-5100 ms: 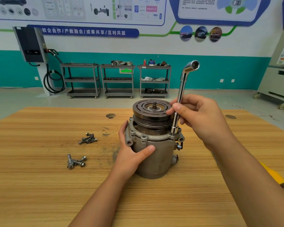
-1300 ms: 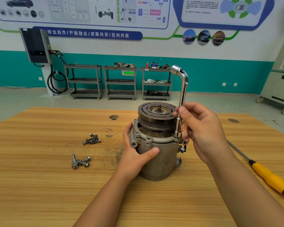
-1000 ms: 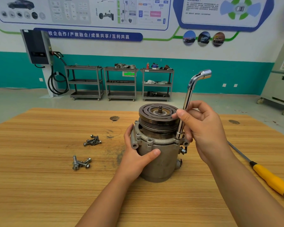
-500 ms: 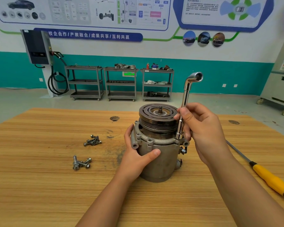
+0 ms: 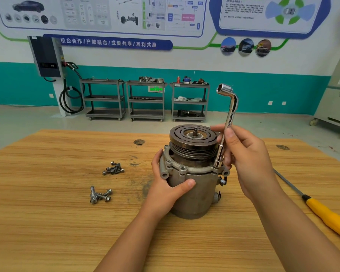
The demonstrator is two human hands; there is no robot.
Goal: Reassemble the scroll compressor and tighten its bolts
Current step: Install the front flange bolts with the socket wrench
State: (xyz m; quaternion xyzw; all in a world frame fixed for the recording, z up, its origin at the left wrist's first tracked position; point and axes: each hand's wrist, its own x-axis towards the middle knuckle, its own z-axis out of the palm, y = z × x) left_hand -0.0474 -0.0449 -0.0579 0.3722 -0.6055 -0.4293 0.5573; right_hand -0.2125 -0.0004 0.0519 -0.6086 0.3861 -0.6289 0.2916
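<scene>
Compressor (image 5: 201,195): stands upright near the middle of the surface (image 5: 47,222), with the grooved pulley (image 5: 192,149) on top.
Left grip (image 5: 165,191): a bare hand wrapped round the housing's left side, with the thumb across the front just under the flange.
Wrench (image 5: 231,112): L-shaped. The long leg is nearly upright and its lower socket is down on the flange at the compressor's right (whatever is under it is hidden). The bent top end points left.
Right grip (image 5: 247,154): fingers and thumb are curled round the wrench's shaft about midway.
Bolts: two loose heaps lie toward the left edge, well apart from the compressor. These are the near heap (image 5: 100,195) and the far heap (image 5: 113,169).
Screwdriver (image 5: 326,214): yellow-handled, lying by the right edge.
</scene>
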